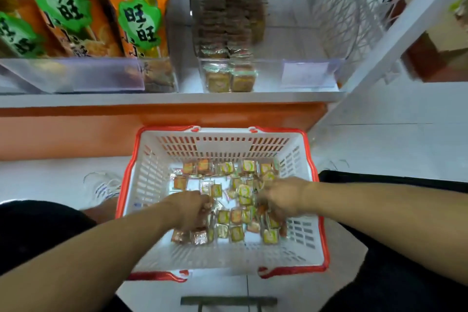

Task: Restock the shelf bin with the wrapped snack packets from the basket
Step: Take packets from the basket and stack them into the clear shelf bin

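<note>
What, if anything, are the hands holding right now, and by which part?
Both the left hand and right hand curl into the snack packets in the basket; what they hold, or where, cannot be told.

Pretty bright overall, even indoor light, nothing harsh. The white basket (157, 185) floor glows a bit, almost blown out around the snack packets (236, 215). Shadows are soft, only a faint one under each hand. The clear shelf bin (266, 76) front picks up a hazy sheen, so what's behind it looks milky. Lots of blur up top: the stacked packets in the bin and the wire mesh (349, 7) on the right are smeared, likely motion. The right hand (283, 197) is fuzzy too, the left hand (191, 208) a little sharper. Wide-angle bend at the edges, the shelf (177, 97) upright leans hard
</note>
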### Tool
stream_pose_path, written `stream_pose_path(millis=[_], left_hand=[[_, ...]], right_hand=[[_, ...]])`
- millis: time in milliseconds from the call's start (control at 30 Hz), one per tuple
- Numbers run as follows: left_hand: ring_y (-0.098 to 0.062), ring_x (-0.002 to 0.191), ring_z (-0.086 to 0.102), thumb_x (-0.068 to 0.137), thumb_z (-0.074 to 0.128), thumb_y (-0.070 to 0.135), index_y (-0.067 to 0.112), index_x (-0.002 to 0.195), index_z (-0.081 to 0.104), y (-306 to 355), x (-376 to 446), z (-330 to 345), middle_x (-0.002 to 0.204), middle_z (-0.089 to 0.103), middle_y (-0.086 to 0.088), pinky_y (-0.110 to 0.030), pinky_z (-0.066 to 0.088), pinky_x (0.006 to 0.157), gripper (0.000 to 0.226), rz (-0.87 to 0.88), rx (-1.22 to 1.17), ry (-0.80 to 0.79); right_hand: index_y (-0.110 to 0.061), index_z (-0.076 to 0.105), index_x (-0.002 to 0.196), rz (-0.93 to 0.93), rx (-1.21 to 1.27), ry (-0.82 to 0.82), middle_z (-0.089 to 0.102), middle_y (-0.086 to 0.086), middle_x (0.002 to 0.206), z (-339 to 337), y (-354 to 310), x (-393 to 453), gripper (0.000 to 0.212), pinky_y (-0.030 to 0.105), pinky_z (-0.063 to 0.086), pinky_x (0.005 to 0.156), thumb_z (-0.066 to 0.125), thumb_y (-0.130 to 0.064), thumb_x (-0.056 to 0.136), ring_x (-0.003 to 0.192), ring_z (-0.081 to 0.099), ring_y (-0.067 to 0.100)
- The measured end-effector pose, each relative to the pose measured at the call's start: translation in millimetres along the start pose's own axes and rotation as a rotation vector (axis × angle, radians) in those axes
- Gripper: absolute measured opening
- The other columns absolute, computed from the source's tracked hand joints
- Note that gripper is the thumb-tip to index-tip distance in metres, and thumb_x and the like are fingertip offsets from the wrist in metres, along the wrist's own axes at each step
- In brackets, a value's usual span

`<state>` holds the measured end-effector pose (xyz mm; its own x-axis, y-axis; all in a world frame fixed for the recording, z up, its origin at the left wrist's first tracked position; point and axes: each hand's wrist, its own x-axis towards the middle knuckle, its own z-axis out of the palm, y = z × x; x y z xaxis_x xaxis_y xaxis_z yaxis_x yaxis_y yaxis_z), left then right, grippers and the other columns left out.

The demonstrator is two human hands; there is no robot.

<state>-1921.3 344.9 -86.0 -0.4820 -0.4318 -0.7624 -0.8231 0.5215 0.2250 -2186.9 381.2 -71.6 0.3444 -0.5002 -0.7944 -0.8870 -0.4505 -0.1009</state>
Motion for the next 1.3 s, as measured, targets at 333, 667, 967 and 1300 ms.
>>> stream_pose_path(millis=[333, 667, 967, 1300], left_hand=[[-0.043, 0.155, 0.002, 0.104, 0.043, 0.047, 0.050, 0.158, -0.006, -18, 67, 99, 0.171, -0.012, -0.004, -0.060, 0.042, 0.109, 0.073, -0.070, 0.140, -0.030], [-0.044, 0.150, 0.018, 0.106, 0.046, 0.030, 0.033, 0.153, 0.038, 2, 78, 118, 0.163, 0.017, -0.015, -0.056, 0.046, 0.106, 0.048, -0.116, 0.134, -0.077], [-0.030, 0.125, 0.057, 0.103, 0.056, 0.020, 0.030, 0.136, 0.058, -5, 84, 129, 0.148, 0.041, -0.009, -0.043, 0.052, 0.102, 0.035, -0.096, -0.090, -0.116], [-0.025, 0.108, 0.068, 0.088, 0.064, 0.006, 0.017, 0.123, 0.062, -7, 82, 97, 0.123, 0.068, -0.008, -0.039, 0.058, 0.092, 0.037, -0.176, -0.240, -0.034]], right_hand=[[-0.029, 0.031, 0.154, -0.005, -0.078, -0.109, 0.018, 0.012, 0.163, 87, -14, 51, 0.073, 0.051, 0.039, 0.109, 0.065, -0.015, 0.091, 0.145, 0.023, 0.040], [-0.031, 0.038, 0.150, -0.067, -0.214, -0.041, 0.031, 0.016, 0.148, 96, -29, 69, 0.060, 0.054, 0.046, 0.094, 0.060, -0.021, 0.095, 0.132, 0.032, 0.044], [-0.018, 0.056, 0.140, -0.117, -0.414, -0.055, 0.028, 0.014, 0.155, 105, -50, 70, 0.045, 0.049, 0.045, 0.097, 0.062, -0.020, 0.095, 0.137, 0.026, 0.042], [-0.021, 0.061, 0.123, -0.045, 0.027, 0.002, 0.057, 0.007, 0.124, 76, -30, 61, 0.039, 0.043, 0.050, 0.094, 0.065, -0.007, 0.087, 0.112, 0.054, 0.028]])
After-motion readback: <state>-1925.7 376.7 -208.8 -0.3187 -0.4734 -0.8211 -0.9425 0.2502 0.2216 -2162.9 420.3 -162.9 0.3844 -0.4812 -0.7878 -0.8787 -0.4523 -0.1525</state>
